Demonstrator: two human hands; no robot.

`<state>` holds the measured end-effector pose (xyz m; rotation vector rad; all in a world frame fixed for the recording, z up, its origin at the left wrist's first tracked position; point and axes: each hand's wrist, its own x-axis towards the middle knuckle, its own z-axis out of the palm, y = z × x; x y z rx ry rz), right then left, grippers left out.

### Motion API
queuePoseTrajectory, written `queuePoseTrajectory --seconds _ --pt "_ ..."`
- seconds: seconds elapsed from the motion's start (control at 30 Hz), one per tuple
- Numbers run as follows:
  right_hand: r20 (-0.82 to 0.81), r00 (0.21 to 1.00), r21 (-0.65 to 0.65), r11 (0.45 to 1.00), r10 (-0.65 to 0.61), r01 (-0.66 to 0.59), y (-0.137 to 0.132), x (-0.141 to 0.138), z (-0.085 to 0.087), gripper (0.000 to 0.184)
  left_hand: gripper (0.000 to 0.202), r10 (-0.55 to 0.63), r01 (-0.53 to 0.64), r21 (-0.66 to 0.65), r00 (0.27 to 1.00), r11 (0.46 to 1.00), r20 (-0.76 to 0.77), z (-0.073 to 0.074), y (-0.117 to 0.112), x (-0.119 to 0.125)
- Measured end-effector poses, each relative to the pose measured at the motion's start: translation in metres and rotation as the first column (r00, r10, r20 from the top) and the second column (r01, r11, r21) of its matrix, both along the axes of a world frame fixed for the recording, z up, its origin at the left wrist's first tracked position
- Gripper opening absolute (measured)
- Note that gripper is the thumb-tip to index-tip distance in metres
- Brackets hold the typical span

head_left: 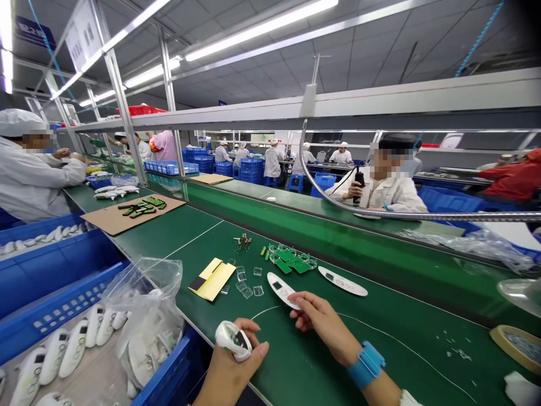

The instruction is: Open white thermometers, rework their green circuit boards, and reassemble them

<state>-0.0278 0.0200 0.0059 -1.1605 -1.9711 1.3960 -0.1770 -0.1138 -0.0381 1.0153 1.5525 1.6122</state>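
Observation:
My left hand (234,361) is closed around a white plastic device housing (233,339), its open side showing a green circuit board and a dark screen. In my right hand (315,316) is a long oval white cover (281,288) with a rectangular window, pinched at its near end and tilted above the green bench. A similar white cover (342,281) lies beyond, to the right. Green circuit boards (291,259) are grouped behind the held cover. Several small clear plastic windows (245,286) lie to its left, beside a yellow paper pad (213,279).
Left of the bench, a blue crate (63,316) holds white devices and a plastic bag (146,321) of parts. Cardboard (135,214) carries green-black pieces. A tape roll (518,347) sits at right. A flexible metal tube (401,215) crosses ahead; a co-worker (389,180) sits opposite.

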Motion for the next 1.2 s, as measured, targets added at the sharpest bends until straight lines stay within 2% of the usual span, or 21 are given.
queuePoseTrajectory --seconds 0.1,0.2,0.27,0.33,0.47,0.6,0.83,0.93,1.07,1.2 --pt "0.191 0.981 0.216 0.976 -0.04 -0.002 0.003 -0.001 0.003 0.036 0.037 -0.014 0.014 -0.008 1.0 1.0 0.011 0.0 -0.001 0.002" --pt "0.316 0.939 0.458 0.888 -0.134 -0.027 0.001 -0.006 0.007 0.037 0.033 -0.027 0.027 -0.032 0.999 0.999 -0.018 -0.001 -0.003 0.005" --pt "0.366 0.922 0.545 0.832 -0.127 -0.102 -0.001 -0.014 0.007 0.038 0.03 -0.029 0.027 -0.04 0.997 0.999 -0.067 -0.003 -0.003 0.007" --pt "0.42 0.902 0.578 0.796 -0.1 -0.181 -0.002 -0.025 0.002 0.042 0.027 -0.028 0.024 -0.04 0.991 0.999 -0.129 -0.005 -0.003 0.007" --pt "0.524 0.845 0.578 0.774 -0.11 -0.258 0.002 -0.04 -0.007 0.041 0.024 -0.039 0.039 -0.005 0.973 0.999 -0.226 -0.009 -0.003 0.004" --pt "0.584 0.803 0.547 0.789 -0.118 -0.281 0.012 -0.039 -0.005 0.038 0.02 -0.061 0.084 0.07 0.956 0.994 -0.288 -0.011 -0.003 0.002" --pt "0.568 0.802 0.48 0.866 -0.184 -0.142 0.031 -0.045 0.005 0.028 0.02 0.029 0.006 0.12 0.958 0.993 -0.286 -0.017 -0.001 0.007" --pt "0.573 0.797 0.42 0.903 -0.191 -0.086 0.039 -0.053 0.004 0.031 0.02 0.04 0.003 0.142 0.954 0.99 -0.298 -0.02 0.0 0.006" --pt "0.603 0.78 0.341 0.938 -0.165 -0.065 0.05 -0.06 -0.001 0.041 0.019 0.068 -0.016 0.159 0.942 0.987 -0.328 -0.024 0.001 0.006" --pt "0.647 0.75 0.287 0.955 -0.135 -0.077 0.056 -0.063 -0.002 0.035 0.017 0.106 -0.052 0.16 0.93 0.986 -0.352 -0.024 0.002 0.008"
